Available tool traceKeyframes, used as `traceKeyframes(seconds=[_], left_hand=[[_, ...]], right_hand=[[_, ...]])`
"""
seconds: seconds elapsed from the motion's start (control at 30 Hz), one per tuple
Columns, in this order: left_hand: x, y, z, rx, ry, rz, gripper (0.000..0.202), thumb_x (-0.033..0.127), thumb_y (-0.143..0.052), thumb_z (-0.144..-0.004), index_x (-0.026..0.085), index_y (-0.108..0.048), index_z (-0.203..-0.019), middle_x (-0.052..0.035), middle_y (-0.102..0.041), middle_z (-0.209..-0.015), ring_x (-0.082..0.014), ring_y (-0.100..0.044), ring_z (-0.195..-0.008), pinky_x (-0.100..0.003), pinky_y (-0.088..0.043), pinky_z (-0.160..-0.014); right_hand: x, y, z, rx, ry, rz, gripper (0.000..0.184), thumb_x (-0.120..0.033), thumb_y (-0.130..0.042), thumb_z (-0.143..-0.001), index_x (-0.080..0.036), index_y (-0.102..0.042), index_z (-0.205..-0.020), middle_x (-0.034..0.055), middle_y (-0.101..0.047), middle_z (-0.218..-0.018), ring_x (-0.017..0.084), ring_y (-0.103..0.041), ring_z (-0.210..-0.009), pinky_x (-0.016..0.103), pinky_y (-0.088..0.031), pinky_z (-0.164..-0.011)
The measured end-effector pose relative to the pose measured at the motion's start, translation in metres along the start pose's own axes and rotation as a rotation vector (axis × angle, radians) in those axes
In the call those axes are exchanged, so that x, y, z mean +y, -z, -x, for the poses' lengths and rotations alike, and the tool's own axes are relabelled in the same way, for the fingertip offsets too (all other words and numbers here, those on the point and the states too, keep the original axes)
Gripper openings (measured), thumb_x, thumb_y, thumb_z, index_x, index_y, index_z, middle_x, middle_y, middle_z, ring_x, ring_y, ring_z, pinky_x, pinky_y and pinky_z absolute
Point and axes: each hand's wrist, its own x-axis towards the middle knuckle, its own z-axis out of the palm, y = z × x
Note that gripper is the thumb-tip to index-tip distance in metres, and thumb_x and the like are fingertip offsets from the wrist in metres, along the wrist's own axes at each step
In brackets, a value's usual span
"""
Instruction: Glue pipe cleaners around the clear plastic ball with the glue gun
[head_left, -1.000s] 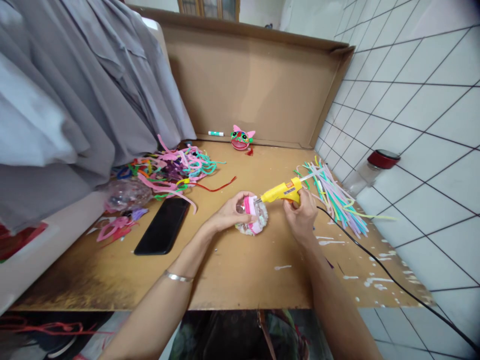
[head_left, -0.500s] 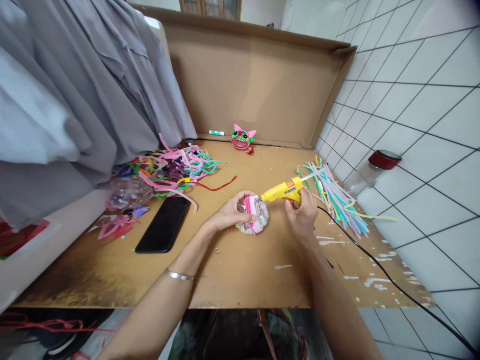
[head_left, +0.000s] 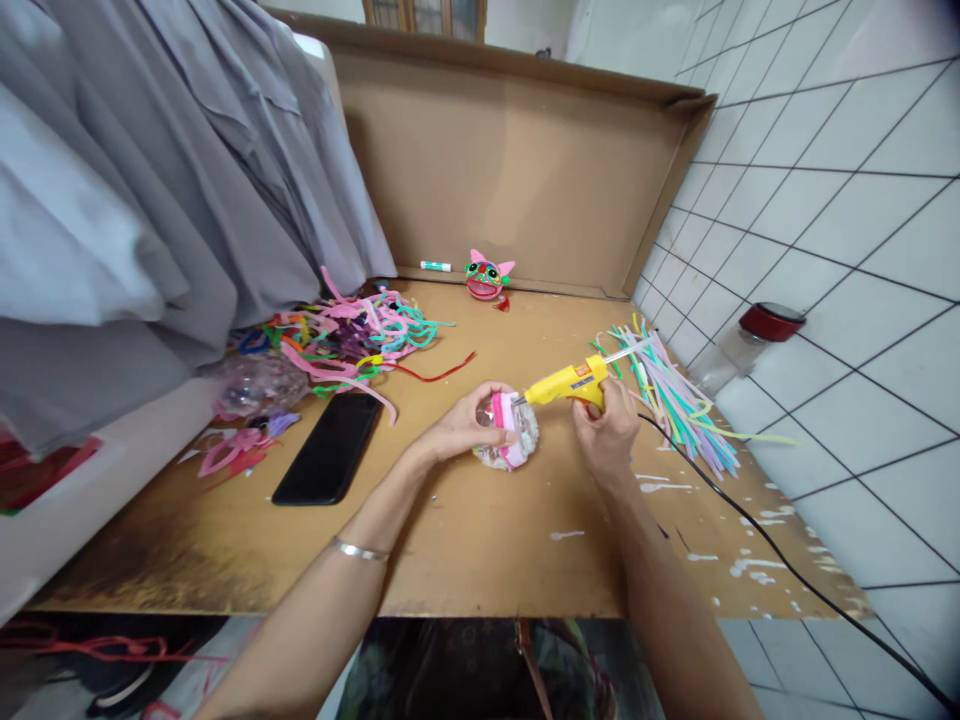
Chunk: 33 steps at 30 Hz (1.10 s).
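My left hand (head_left: 472,424) is closed around the left side of a round, clear ball-like piece (head_left: 529,432) with pink and white fuzzy strips across it, low over the table. In my right hand (head_left: 606,425) is a yellow hot glue gun (head_left: 566,382), gripped by its handle. Its metal nozzle points left and meets the upper edge of the strips; whether it touches cannot be made out. A clear glue stick (head_left: 624,353) pokes out of the gun's back end. My left fingers hide part of the round piece.
A black phone (head_left: 328,450) lies left of my hands, by a tangled heap of pipe cleaners (head_left: 360,330). Straight pipe cleaners (head_left: 679,400) lie right, near a red-lidded jar (head_left: 750,340). A pink-eared animal head (head_left: 486,278) and marker (head_left: 436,266) sit by the cardboard (head_left: 495,170). The gun's black cord (head_left: 757,535) trails right.
Hardly anything differs. Both hands, the round piece and the glue gun hold nearly the same places; the whole view has shifted very slightly.
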Motion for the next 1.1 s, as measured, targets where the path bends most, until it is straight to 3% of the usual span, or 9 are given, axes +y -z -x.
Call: traceKeyframes(seconds=[1.1], left_hand=[[-0.0041,0.0000,-0.0023,-0.011,-0.026,0.032,0.065,0.027,-0.084,-0.054,0.017,-0.053,-0.110,0.0010,-0.059,-0.091,-0.0119,-0.053,-0.076,-0.023,-0.044,-0.071]], right_hand=[[-0.0032,0.0061,-0.0060,0.043,0.059,0.037,0.008,-0.019,-0.049,-0.079,-0.023,-0.048,-0.085,0.0025,-0.057,-0.077,0.021,-0.054,-0.072,0.033,-0.042,-0.066]])
